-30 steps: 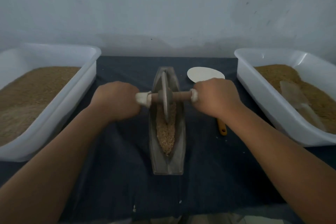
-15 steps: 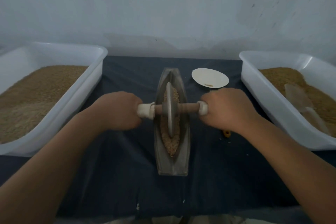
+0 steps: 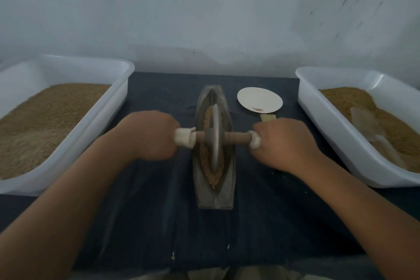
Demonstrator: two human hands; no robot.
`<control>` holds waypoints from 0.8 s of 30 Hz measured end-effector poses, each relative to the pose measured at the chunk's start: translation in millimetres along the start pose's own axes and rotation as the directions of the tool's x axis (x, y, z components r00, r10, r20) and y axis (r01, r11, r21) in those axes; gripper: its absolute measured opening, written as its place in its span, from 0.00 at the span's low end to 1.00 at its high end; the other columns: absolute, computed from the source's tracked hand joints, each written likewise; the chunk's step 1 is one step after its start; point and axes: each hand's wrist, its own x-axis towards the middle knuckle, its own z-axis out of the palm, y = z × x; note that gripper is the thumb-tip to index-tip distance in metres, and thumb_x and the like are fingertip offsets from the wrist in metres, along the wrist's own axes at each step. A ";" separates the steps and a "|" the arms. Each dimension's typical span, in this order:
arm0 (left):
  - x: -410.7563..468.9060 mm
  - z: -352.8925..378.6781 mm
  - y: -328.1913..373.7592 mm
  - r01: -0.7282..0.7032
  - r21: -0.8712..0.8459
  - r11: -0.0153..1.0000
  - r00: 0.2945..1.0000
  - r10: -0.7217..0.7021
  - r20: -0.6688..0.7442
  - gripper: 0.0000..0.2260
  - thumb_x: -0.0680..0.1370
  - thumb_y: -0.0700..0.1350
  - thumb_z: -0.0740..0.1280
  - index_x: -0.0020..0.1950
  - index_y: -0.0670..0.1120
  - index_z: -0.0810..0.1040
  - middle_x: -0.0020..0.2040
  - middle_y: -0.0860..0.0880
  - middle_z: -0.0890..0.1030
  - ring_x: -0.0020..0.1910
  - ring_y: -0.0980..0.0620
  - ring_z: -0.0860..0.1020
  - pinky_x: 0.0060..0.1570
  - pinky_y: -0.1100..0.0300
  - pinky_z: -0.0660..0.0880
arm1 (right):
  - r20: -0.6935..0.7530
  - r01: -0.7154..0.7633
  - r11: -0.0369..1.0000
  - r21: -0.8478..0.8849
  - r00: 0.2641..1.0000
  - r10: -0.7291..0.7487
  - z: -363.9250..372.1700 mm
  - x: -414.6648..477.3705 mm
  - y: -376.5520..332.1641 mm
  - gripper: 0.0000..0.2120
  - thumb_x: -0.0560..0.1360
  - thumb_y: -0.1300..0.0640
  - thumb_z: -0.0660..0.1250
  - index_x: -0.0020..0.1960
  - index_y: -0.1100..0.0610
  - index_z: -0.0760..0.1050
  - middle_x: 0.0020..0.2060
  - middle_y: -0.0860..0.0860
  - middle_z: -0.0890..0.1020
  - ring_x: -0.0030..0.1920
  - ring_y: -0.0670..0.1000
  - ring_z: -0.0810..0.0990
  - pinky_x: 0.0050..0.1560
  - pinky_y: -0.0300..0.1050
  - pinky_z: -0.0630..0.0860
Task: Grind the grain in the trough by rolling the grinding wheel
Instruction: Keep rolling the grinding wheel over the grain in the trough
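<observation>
A boat-shaped grey metal trough (image 3: 214,195) lies lengthwise on the dark cloth, with brown grain (image 3: 213,178) in its groove. The grey grinding wheel (image 3: 215,136) stands upright in the groove, about mid-length. A wooden axle (image 3: 236,138) runs through it, with white wrapping at both ends. My left hand (image 3: 152,135) is closed around the left end of the axle. My right hand (image 3: 284,143) is closed around the right end. Most of each handle is hidden inside my fists.
A white tub (image 3: 106,120) of brown grain stands on the left. On the right, a second white tub (image 3: 327,129) holds grain and a clear scoop (image 3: 372,134). A white paper plate (image 3: 260,99) lies beyond my right hand, with a pale tool (image 3: 268,117) poking out beneath it.
Both hands have pulled the wheel along the trough towards me, from the far part to about the middle. More grain shows behind the wheel.
</observation>
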 end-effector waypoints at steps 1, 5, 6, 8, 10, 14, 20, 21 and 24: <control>-5.0 3.0 0.1 -0.007 0.014 1.000 1.000 0.007 -0.003 0.07 0.68 0.58 0.67 0.40 0.57 0.78 0.35 0.57 0.79 0.34 0.59 0.77 0.33 0.59 0.71 | -0.022 0.003 1.000 -0.001 1.000 -0.003 -2.1 -7.3 -0.2 0.20 0.77 0.39 0.51 0.32 0.48 0.63 0.24 0.45 0.69 0.25 0.50 0.69 0.26 0.42 0.58; 13.3 1.5 4.4 0.049 0.082 0.995 0.990 -0.038 -0.132 0.08 0.67 0.58 0.64 0.38 0.56 0.75 0.36 0.57 0.77 0.35 0.54 0.77 0.36 0.57 0.72 | -0.013 -0.090 0.996 -0.025 0.996 0.090 13.5 8.6 -0.9 0.20 0.79 0.39 0.50 0.36 0.49 0.68 0.29 0.46 0.72 0.30 0.53 0.74 0.30 0.45 0.61; 24.2 -1.3 5.3 0.079 0.102 0.992 0.981 -0.060 -0.183 0.08 0.67 0.58 0.63 0.39 0.55 0.75 0.36 0.56 0.77 0.36 0.52 0.77 0.37 0.56 0.72 | -0.025 -0.128 0.992 -0.008 0.991 0.128 19.7 20.5 -1.9 0.19 0.81 0.40 0.52 0.37 0.50 0.69 0.29 0.46 0.73 0.31 0.54 0.74 0.30 0.45 0.62; 44.8 -7.8 6.7 0.136 0.138 0.981 0.959 -0.096 -0.267 0.09 0.68 0.58 0.63 0.41 0.55 0.77 0.38 0.55 0.77 0.38 0.48 0.77 0.38 0.54 0.71 | -0.052 -0.203 0.979 0.036 0.977 0.205 30.4 43.9 -1.8 0.18 0.82 0.43 0.54 0.39 0.51 0.69 0.30 0.48 0.74 0.31 0.55 0.74 0.31 0.45 0.64; 58.5 -14.1 6.7 0.159 0.162 0.974 0.949 -0.105 -0.298 0.09 0.70 0.57 0.63 0.42 0.54 0.78 0.39 0.54 0.77 0.39 0.47 0.76 0.39 0.53 0.71 | -0.052 -0.236 0.970 0.061 0.970 0.239 37.5 58.7 -0.6 0.18 0.82 0.44 0.56 0.38 0.52 0.69 0.30 0.48 0.75 0.29 0.54 0.73 0.31 0.44 0.66; 51.8 -20.8 7.6 0.073 0.158 0.985 0.981 -0.042 -0.191 0.05 0.72 0.54 0.66 0.41 0.54 0.75 0.39 0.55 0.76 0.39 0.49 0.75 0.42 0.53 0.72 | 0.004 -0.205 0.977 0.060 0.979 0.205 30.4 45.4 2.6 0.20 0.82 0.42 0.55 0.36 0.51 0.70 0.28 0.46 0.74 0.28 0.50 0.72 0.30 0.43 0.66; -2.3 3.2 1.5 -0.069 0.092 0.993 0.995 0.075 -0.065 0.08 0.67 0.60 0.65 0.37 0.57 0.75 0.33 0.58 0.77 0.32 0.60 0.75 0.30 0.60 0.68 | 0.025 -0.029 0.999 0.045 0.999 0.028 -3.3 -11.7 2.5 0.18 0.73 0.38 0.54 0.30 0.47 0.65 0.23 0.44 0.67 0.24 0.44 0.65 0.26 0.39 0.54; 0.4 4.7 0.3 -0.054 0.076 0.996 0.996 0.059 -0.066 0.09 0.66 0.61 0.64 0.37 0.57 0.75 0.33 0.57 0.77 0.32 0.60 0.75 0.31 0.60 0.69 | 0.040 -0.025 0.999 0.025 0.999 0.024 -2.9 -8.8 3.1 0.18 0.72 0.38 0.54 0.30 0.48 0.66 0.23 0.44 0.68 0.24 0.44 0.66 0.26 0.39 0.55; 29.3 -1.8 -0.5 0.021 0.091 0.996 0.994 -0.011 -0.111 0.09 0.68 0.59 0.64 0.38 0.55 0.75 0.35 0.57 0.76 0.37 0.53 0.77 0.39 0.56 0.74 | 0.084 -0.098 0.995 -0.008 0.992 0.098 9.8 27.6 4.4 0.19 0.75 0.39 0.54 0.34 0.49 0.70 0.28 0.46 0.74 0.29 0.48 0.71 0.29 0.42 0.62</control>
